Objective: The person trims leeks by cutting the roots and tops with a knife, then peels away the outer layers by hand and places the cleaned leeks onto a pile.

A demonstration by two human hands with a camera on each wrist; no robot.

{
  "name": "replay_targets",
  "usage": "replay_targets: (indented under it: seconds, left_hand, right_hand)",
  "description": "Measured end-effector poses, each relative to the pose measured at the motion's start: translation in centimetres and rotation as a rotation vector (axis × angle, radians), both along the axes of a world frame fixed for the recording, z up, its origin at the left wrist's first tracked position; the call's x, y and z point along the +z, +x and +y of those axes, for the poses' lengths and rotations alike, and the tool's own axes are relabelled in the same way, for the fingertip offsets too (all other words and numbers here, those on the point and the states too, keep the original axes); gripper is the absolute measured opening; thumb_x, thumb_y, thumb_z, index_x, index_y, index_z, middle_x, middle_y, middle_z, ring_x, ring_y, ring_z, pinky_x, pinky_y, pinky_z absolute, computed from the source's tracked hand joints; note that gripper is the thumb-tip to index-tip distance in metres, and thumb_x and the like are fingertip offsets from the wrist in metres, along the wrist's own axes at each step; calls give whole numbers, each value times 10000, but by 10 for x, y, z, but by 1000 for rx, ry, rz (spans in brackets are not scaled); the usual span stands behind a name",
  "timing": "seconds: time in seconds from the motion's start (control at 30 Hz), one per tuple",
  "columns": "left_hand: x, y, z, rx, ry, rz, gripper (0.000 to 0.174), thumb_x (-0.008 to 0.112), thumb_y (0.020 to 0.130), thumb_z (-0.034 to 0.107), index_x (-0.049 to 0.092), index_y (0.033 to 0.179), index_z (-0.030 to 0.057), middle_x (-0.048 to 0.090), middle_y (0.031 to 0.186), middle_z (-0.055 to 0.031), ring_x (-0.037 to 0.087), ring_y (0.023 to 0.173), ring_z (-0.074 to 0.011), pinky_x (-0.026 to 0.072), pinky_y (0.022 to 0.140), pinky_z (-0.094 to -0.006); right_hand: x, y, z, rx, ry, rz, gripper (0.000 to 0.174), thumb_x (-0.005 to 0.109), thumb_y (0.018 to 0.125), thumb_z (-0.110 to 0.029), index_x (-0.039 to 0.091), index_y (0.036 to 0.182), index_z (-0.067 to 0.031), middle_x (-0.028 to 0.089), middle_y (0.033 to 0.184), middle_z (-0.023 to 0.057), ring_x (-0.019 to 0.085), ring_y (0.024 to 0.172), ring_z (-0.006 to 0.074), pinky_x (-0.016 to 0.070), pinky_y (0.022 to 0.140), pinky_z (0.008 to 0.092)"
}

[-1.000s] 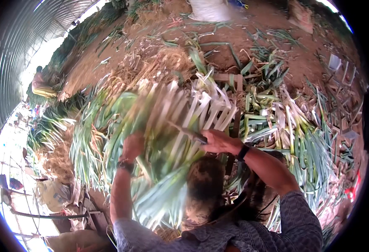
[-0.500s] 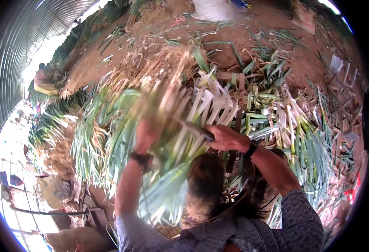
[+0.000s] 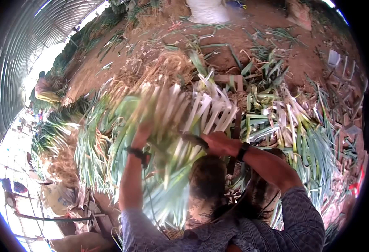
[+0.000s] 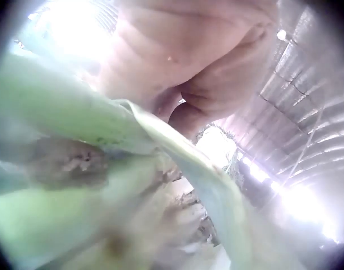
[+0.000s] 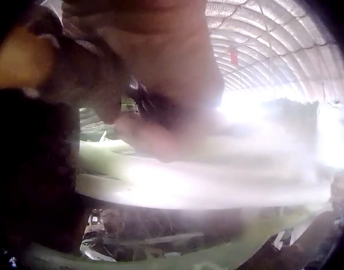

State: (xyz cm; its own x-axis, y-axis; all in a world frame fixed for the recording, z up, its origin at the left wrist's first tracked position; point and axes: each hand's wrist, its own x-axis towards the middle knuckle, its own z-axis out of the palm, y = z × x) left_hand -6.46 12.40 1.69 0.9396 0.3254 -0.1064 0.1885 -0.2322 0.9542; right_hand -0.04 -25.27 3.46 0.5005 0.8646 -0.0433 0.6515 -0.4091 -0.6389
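Note:
My right hand (image 3: 220, 143) grips the dark handle of a knife (image 3: 195, 140) above the leek pile; the blade is blurred. In the right wrist view the fingers of this hand (image 5: 155, 73) curl in front of pale leek stalks (image 5: 172, 180). To its left, my blurred left hand (image 3: 144, 129) holds a leek (image 3: 164, 147) whose leaves trail down toward the knees. From the left wrist, the hand (image 4: 189, 53) bends over green leaves (image 4: 65, 107), its fingertips partly hidden. White-stemmed leeks (image 3: 205, 105) lie side by side between and beyond both hands.
More leeks (image 3: 314, 147) lie at the right, and another heap (image 3: 94, 155) at the left. Cut roots (image 3: 172, 63) cover the soil beyond. A white sack (image 3: 208, 11) stands farther off, and a person (image 3: 45, 90) is at the far left.
The left hand has shifted up from its earlier place, with leaves blurring beneath it. The knife stays in the right hand, which has moved slightly, its blade now more blurred.

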Motion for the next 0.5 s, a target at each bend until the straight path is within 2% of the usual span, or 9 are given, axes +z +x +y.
replay_targets:
  seconds: [0.13,0.23,0.37,0.4,0.5]
  left_hand:
    - [5,-12,-2,-40,-73,-80,285,551,890,96,666,1124,-20,668,954,-51,607,850,-131,493,735,-281]
    - [7,-18,-1,-68,-112,-134,286,551,893,99,662,1133,-12,659,959,-38,593,864,-127,485,749,-277]
    - [4,-18,-9,-37,-155,-138,234,567,894,114,661,1072,-4,632,901,-14,571,864,-122,472,739,-285]
    - [5,-20,-9,-38,-99,-158,223,576,890,118,659,1059,-1,630,894,-16,568,864,-122,473,738,-291]
    - [21,-27,-8,-166,253,17,240,625,857,131,646,1061,7,646,926,-48,575,851,-144,479,741,-305]
  right_hand:
    - [15,-3,23,3,51,104,303,634,783,-202,568,1044,-65,645,759,206,638,733,428,490,657,538]
    - [8,-6,31,-111,72,80,296,642,777,-210,578,1033,-75,648,751,191,639,726,423,490,647,538]
    - [8,-4,30,-37,24,30,316,649,761,-213,583,1038,-75,649,763,197,640,736,424,500,670,527]
    - [3,-3,29,-25,-12,40,324,650,757,-212,584,1043,-75,649,770,203,640,740,425,502,675,524]
    - [-7,3,19,21,-79,29,334,654,746,-212,587,1039,-68,646,783,218,641,755,427,503,686,517]
